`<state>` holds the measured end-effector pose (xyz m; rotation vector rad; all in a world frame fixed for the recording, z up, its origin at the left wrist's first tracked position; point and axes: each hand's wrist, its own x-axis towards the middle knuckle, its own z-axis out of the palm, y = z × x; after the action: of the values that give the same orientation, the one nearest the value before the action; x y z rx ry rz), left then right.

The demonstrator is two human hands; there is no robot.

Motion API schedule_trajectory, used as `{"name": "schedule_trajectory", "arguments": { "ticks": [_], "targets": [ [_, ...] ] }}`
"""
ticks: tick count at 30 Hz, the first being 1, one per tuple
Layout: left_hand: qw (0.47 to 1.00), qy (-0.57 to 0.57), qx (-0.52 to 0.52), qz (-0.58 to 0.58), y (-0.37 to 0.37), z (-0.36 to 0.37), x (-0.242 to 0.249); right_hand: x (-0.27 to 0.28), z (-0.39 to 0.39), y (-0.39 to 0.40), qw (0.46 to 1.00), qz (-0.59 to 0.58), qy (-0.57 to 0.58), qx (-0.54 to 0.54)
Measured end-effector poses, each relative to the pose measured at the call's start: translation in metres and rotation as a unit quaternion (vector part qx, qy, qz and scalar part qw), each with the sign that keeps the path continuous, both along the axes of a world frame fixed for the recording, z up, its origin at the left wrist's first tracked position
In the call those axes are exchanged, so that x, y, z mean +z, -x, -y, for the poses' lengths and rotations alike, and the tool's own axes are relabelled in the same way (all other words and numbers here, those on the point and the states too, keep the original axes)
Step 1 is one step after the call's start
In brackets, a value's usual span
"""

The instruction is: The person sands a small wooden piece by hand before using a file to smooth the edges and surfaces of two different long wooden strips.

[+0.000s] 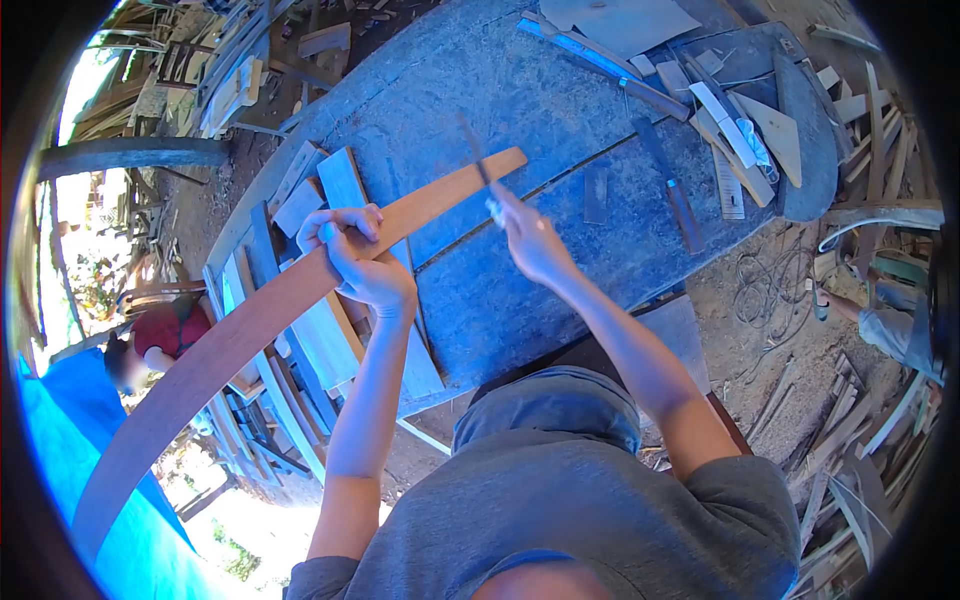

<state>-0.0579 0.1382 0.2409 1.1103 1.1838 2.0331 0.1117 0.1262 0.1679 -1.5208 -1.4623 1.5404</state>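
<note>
My left hand is wrapped around a long wooden plank, which slants from the lower left up to its narrow end over the blue-grey table. Closed around a thin, dark, blade-like tool, my right hand is just below the plank's narrow end. The tool crosses the plank near that end in this view. Motion smears both it and the fingers, so I cannot tell its exact kind.
Planks are stacked along the table's left side. A long dark tool with a handle lies to the right, near a small dark block and wood offcuts. A person in red is at left; a cable lies on the ground.
</note>
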Motion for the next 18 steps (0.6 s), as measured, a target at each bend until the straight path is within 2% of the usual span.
{"name": "schedule_trajectory", "arguments": {
  "ticks": [1,2,3,5,6,9,10,11,13,14,15,17,18],
  "targets": [
    [1.0,-0.006,-0.012,-0.001,0.002,0.0,-0.001,-0.014,-0.011,0.0,0.996,0.036,0.077,-0.012],
    [1.0,-0.012,-0.026,-0.003,0.003,-0.001,-0.002,-0.036,-0.007,0.012,0.998,0.026,0.01,-0.048],
    [0.999,-0.018,-0.031,-0.004,0.004,-0.003,-0.002,-0.029,0.001,0.018,0.998,0.025,0.004,-0.053],
    [0.998,-0.032,-0.061,0.009,0.004,0.004,-0.005,-0.002,0.046,0.028,0.997,-0.02,-0.069,-0.004],
    [0.998,-0.028,-0.063,0.01,0.0,0.005,-0.002,0.023,0.055,0.022,0.997,-0.006,-0.07,0.026],
    [1.0,-0.004,-0.018,0.008,-0.009,0.011,0.0,-0.01,0.035,0.012,0.996,-0.004,-0.087,-0.034],
    [1.0,-0.012,-0.028,-0.001,-0.009,0.011,0.0,0.002,0.011,0.0,0.998,0.028,0.052,-0.013],
    [0.999,-0.023,-0.037,-0.01,-0.009,0.009,-0.001,0.003,0.012,0.001,0.998,0.029,0.048,-0.015],
    [0.999,-0.03,-0.044,-0.012,-0.006,0.008,-0.006,0.002,0.019,0.013,0.998,0.028,-0.029,-0.049],
    [0.999,-0.029,-0.042,-0.012,-0.005,0.009,-0.008,0.003,0.037,0.019,0.995,0.037,-0.093,-0.016],
    [0.999,-0.029,-0.04,-0.013,-0.004,0.009,-0.008,0.008,0.049,0.021,0.995,0.036,-0.093,-0.014],
    [0.999,-0.008,-0.034,-0.021,-0.004,0.011,-0.009,0.016,0.066,0.02,0.986,0.001,-0.166,-0.011],
    [0.999,-0.006,-0.033,-0.019,-0.005,0.011,-0.009,0.011,0.057,0.014,0.991,-0.016,-0.135,0.0]
  ]
}}
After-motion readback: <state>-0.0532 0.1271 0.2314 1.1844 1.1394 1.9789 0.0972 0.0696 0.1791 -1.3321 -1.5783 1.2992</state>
